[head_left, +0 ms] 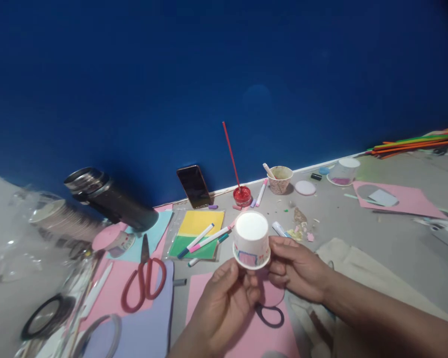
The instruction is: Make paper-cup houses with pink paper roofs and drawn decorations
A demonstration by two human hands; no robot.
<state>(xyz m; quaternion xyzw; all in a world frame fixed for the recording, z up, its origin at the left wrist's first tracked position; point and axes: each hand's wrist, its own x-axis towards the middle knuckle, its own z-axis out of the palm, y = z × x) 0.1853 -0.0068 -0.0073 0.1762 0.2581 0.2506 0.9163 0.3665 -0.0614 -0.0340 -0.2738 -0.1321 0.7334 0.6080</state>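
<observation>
Both my hands hold a small white paper cup [251, 240], turned upside down, with a pink and blue pattern near its rim. My left hand [224, 303] grips it from below left, fingers curled at the rim. My right hand [294, 266] pinches the rim from the right. Under the hands lies a pink paper sheet [246, 338] with a drawn circle and a pink cut-out disc [271, 293]. Red-handled scissors [144, 278] lie to the left on pink paper.
Markers [203, 240] rest on yellow and green paper. By the blue wall stand a phone [193, 186], a red paint pot with a stick [242, 195], a patterned cup [280, 179] and a clear tub [343, 171]. Tape rolls [47, 315] and a stack of cups [63, 219] lie left.
</observation>
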